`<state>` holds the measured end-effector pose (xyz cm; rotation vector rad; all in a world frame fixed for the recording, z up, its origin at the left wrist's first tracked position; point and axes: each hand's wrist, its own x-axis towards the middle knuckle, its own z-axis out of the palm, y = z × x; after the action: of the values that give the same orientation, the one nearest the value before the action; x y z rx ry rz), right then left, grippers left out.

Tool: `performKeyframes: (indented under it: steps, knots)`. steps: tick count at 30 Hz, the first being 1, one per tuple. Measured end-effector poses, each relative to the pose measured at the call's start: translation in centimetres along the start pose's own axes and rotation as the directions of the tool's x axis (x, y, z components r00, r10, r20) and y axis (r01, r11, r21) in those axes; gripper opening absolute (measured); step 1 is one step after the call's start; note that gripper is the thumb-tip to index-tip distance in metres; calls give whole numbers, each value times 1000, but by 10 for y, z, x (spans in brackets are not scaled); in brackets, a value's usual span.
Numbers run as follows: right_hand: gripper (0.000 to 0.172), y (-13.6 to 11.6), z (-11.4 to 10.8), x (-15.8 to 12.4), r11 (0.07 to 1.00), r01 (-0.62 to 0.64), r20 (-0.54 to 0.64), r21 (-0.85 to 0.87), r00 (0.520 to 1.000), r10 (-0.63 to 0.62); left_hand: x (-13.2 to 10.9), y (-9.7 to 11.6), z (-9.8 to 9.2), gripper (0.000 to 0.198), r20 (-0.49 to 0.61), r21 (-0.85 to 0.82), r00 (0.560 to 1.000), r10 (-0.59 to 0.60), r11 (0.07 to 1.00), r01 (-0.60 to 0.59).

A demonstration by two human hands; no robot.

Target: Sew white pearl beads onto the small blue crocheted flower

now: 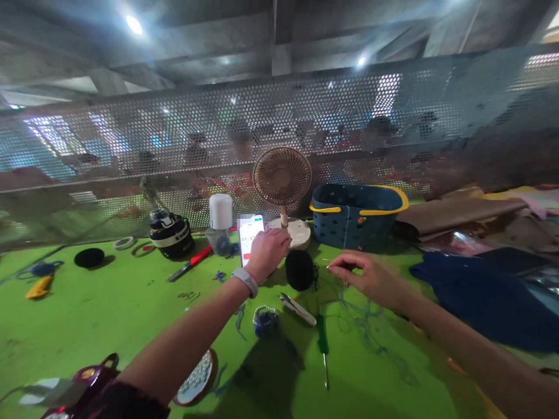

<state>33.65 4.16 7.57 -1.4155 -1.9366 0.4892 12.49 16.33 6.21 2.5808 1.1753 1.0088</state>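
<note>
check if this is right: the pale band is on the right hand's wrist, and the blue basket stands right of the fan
Wrong side: the head view shows the pale band on the wrist of the left hand. The blue basket stands right of the fan.

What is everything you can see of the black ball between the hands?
The black ball is rounded and matte, with a soft, cloth-like look. It rests on the green tabletop, in front of the fan's white base. Dark strands show at its right edge, too blurred to identify. The right hand is apart from it; whether the left hand touches it is unclear.
</note>
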Motion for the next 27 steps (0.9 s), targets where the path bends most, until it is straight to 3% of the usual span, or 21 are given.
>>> performKeyframes:
  steps: [6,11,14,17,21,24,27]
  knots:
    - [32,0,-20,-4,998,-62,-89,22,994,64,27,21,19,25,28,-309,1000,-9,951,17]
    - [36,-5,-42,-20,993,-120,-187,17,975,121,22,41,22,30,89,-553,990,109,832,-42]
    - [36,-9,-54,-32,985,-168,-215,49,961,174,11,44,12,28,171,-732,977,131,680,37]
    - [35,-18,-64,-39,984,-146,-245,101,955,167,0,39,4,25,240,-784,970,44,598,167]
    - [35,-42,-77,-41,996,-68,-333,50,939,81,-14,30,5,22,289,-745,957,-36,619,249]
    - [31,-56,-87,-41,1000,4,-431,16,902,4,-20,28,6,22,274,-708,962,-22,672,217]
    - [26,-65,-99,-43,999,45,-522,-11,852,-44,-23,33,1,34,209,-648,978,7,750,133]
